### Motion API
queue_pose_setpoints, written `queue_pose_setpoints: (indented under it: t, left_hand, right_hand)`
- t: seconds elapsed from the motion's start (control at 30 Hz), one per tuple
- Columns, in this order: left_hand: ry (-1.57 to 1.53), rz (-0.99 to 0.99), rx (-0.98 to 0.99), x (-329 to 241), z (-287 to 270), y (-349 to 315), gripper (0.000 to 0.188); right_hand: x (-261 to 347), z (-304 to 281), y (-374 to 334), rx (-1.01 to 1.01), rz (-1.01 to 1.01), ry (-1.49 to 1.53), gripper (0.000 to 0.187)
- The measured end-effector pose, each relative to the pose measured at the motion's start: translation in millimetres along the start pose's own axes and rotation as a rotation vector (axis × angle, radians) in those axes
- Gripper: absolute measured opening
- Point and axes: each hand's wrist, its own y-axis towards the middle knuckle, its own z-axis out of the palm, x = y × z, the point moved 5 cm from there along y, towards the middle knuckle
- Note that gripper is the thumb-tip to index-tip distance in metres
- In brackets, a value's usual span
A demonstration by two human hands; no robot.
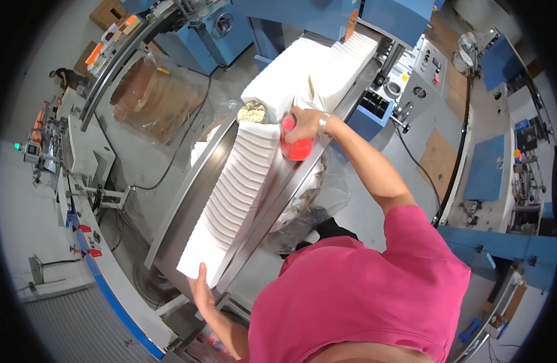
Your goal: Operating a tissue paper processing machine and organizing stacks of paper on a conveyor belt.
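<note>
A long row of white folded sheets [233,193] lies fanned along a metal trough [175,233]. At its near end my left hand [201,291] is closed on the stack, thumb against the white edge and other fingers mostly hidden. My right hand [306,123], at the row's far end, is wrapped round a red object [298,149], possibly plastic, whose exact kind I cannot make out. Just beyond it is a larger pile of white sheets [284,69], some bent upward near the hand. A crumpled cream-coloured bundle [252,112] sits between pile and row.
Blue machine housings [303,18] stand behind the white pile. A control panel [428,63] is at the right. Clear plastic bags [296,224] hang beside the trough near my body. A plastic-covered carton [148,100] and a cable [169,172] lie on the left floor. Another person [68,77] is far left.
</note>
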Motion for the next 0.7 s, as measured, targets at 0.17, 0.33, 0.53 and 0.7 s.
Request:
queue_pose_setpoints:
  t: [0.17,0.33,0.53,0.7]
  left_hand:
    - [-0.023,-0.008,-0.001,6,-5,-4,0.081]
    - [-0.015,-0.019,-0.009,5,-6,-3,0.083]
    - [-0.01,-0.025,-0.009,3,-7,-1,0.085]
    - [-0.03,-0.044,-0.017,5,-4,-3,0.088]
  right_hand:
    - [-8,5,32,0.027,0.073,-0.082,0.089]
    - [-15,24,33,0.027,0.011,-0.239,0.085]
    - [14,-11,42,-0.208,-0.144,-0.582,0.035]
    - [-6,-2,85,-0.092,-0.179,-0.751,0.025]
